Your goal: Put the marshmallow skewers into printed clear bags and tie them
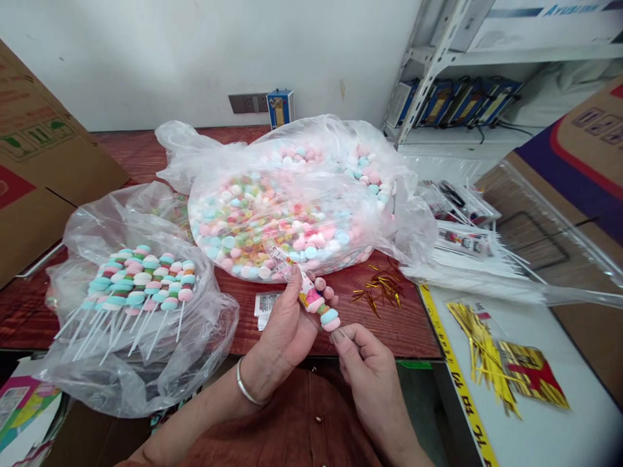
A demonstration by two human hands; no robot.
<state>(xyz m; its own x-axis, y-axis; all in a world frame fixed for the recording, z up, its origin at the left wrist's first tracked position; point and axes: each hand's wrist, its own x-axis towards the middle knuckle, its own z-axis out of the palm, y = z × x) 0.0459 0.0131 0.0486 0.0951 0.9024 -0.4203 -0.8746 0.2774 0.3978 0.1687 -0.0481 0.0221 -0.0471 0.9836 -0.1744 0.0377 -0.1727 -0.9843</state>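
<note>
- I watch the left hand gripping the candy skewer, six o'clock from the big candy bag.
- The right hand pinches its lower end; I can't see the stick.
- Squeezing hard could, I judge, dent the marshmallows.
- Tugging the wrapper askew might tear it.

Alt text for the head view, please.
The left hand holds a marshmallow skewer partly in a printed wrapper, the right hand at its lower end. Behind, loose marshmallows show through clear bagging; unwrapped skewers lie on a plastic bag at left.
</note>
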